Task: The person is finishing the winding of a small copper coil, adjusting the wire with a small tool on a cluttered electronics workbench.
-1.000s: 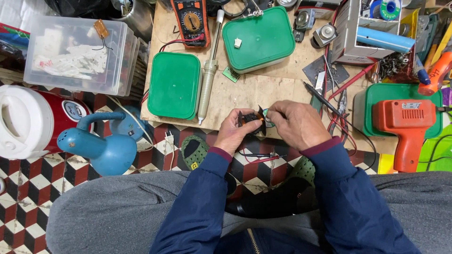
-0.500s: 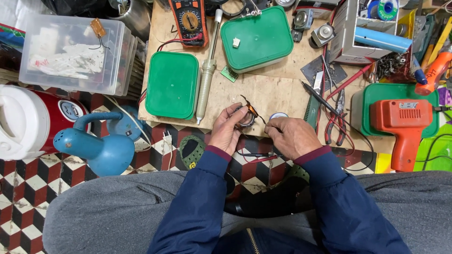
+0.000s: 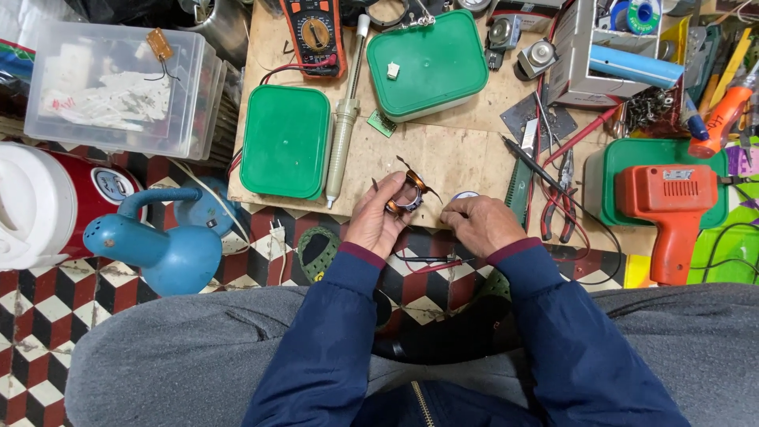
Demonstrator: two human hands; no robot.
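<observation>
My left hand (image 3: 378, 217) holds a small ring-shaped copper wire coil (image 3: 407, 194) with loose wire ends sticking out, just above the front edge of a low wooden board (image 3: 443, 154). My right hand (image 3: 482, 224) rests palm down on the board's edge, its fingers on a small round tin (image 3: 466, 195). Both arms wear dark blue sleeves with maroon cuffs. Black and red probe leads (image 3: 427, 261) lie under my wrists.
Two green plastic boxes (image 3: 285, 141) (image 3: 428, 62), a desoldering pump (image 3: 345, 126) and a multimeter (image 3: 315, 28) lie on the board. Pliers (image 3: 557, 198) and an orange drill (image 3: 670, 209) are at right. A blue lamp (image 3: 162, 241) and a clear bin (image 3: 118, 87) sit at left.
My hands have come apart. The left hand keeps the coil and has turned it, while the right hand has moved right and down onto the small tin.
</observation>
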